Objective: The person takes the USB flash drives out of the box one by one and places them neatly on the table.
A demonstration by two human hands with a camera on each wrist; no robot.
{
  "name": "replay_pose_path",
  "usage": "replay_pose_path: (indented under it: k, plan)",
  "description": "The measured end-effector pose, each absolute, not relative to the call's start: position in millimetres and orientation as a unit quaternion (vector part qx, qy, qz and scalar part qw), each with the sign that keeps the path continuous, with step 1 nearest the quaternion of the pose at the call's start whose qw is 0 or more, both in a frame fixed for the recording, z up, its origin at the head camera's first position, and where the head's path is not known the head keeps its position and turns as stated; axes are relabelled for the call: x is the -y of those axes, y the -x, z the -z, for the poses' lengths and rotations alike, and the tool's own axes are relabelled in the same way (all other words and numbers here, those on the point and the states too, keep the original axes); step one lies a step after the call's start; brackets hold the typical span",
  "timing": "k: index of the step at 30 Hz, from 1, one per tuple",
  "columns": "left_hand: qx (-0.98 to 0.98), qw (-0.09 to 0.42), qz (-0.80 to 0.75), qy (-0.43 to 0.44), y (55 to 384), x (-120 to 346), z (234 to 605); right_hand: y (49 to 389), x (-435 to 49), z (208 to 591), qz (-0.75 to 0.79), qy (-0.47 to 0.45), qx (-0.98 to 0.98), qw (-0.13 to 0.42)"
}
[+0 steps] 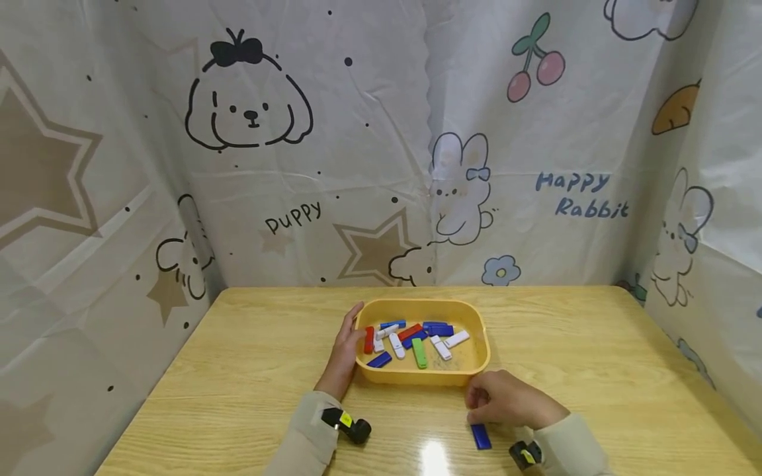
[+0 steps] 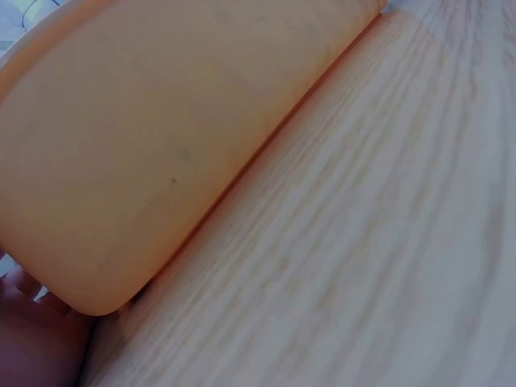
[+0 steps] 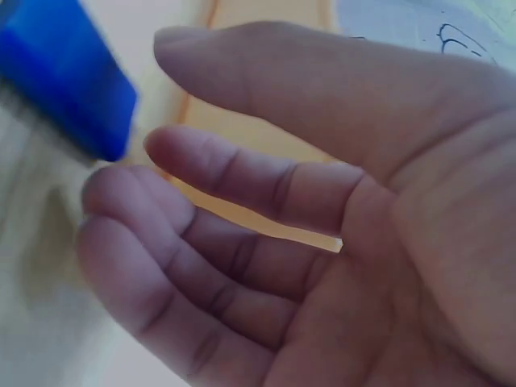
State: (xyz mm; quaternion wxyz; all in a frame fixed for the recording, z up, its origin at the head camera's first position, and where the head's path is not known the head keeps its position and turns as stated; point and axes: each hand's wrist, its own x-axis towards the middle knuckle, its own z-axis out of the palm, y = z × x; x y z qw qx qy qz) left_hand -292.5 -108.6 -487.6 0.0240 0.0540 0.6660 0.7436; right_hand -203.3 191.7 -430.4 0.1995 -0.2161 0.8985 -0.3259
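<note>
A yellow plastic box point(image 1: 424, 379) stands on the table with several USB flash drives in it: red, white, blue and one green point(image 1: 419, 354). My left hand point(image 1: 343, 350) holds the box's left end, thumb over the rim and fingers along the outer wall; the left wrist view shows those fingers point(image 2: 24, 282) at the box's corner. One blue USB flash drive point(image 1: 481, 437) lies on the table in front of the box. My right hand point(image 1: 506, 400) is right above it, and in the right wrist view thumb and fingers stand apart, the blue drive just beyond the fingertips.
The wooden table point(image 1: 250, 370) reaches back to a patterned cloth point(image 1: 369, 165), which also hangs at both sides. Each wrist wears a small black camera, the left one point(image 1: 348, 425) close to the table in front of the box.
</note>
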Motion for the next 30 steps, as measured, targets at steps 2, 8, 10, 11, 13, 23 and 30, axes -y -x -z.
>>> replay_pose_path:
  k: [2,8,10,11,13,23,30]
  plan:
    - [-0.666,0.023,-0.743,-0.057,293,109,487,201,-191,425,0.321,0.214,-0.902,0.192]
    - [-0.66,0.019,-0.748,-0.064,295,113,486,199,-189,406,0.324,0.209,-0.91,0.155]
    - [-0.659,0.018,-0.749,-0.062,295,114,485,200,-186,404,0.333,0.211,-0.91,0.126]
    - [-0.658,0.016,-0.75,-0.062,295,115,485,201,-184,403,0.337,0.214,-0.91,0.109]
    - [-0.66,0.012,-0.749,-0.057,296,115,485,203,-179,404,0.345,0.22,-0.909,0.074]
    - [-0.673,0.024,-0.739,-0.037,299,110,486,224,-145,414,0.354,0.174,-0.917,-0.054]
    - [-0.668,0.022,-0.743,-0.038,293,109,488,245,-126,432,0.372,0.132,-0.918,-0.028]
